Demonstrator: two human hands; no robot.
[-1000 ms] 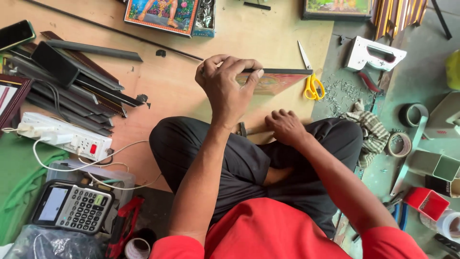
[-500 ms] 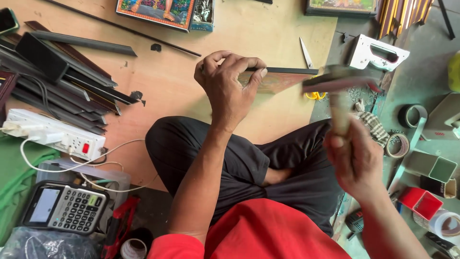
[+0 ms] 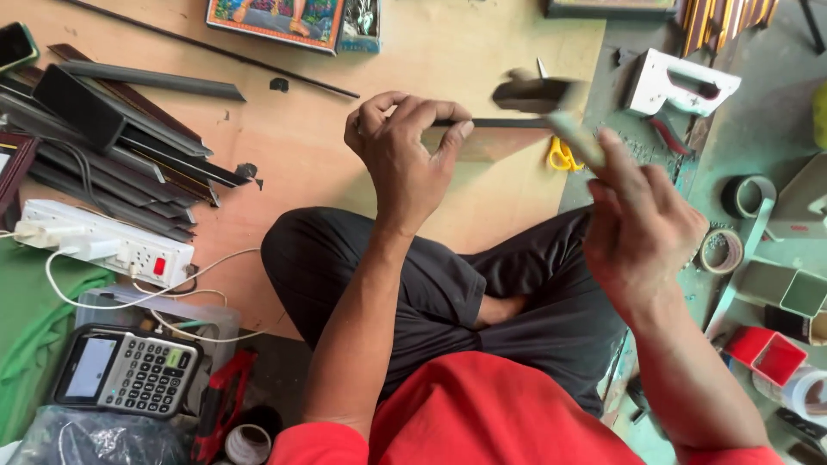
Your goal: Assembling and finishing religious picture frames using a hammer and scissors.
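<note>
My left hand point(image 3: 405, 155) is raised over the wooden board point(image 3: 293, 172), its fingers pinched on the end of a thin dark frame piece point(image 3: 504, 125) that stands on edge. My right hand point(image 3: 642, 228) is up at the right of it, gripping the pale handle of a hammer point(image 3: 536, 93). The hammer is motion-blurred, and its dark head hangs just above the far end of the frame piece. My crossed legs in dark trousers lie below both hands.
Yellow scissors point(image 3: 562, 157) lie behind the frame piece. A white hand tool point(image 3: 680, 82) and tape rolls point(image 3: 748, 196) are at the right. Dark mouldings point(image 3: 112, 138), a power strip point(image 3: 112, 245) and a calculator point(image 3: 129, 370) are at the left.
My right hand rose from my lap with the hammer and swung it left, over the frame piece. My left hand kept its hold on the piece.
</note>
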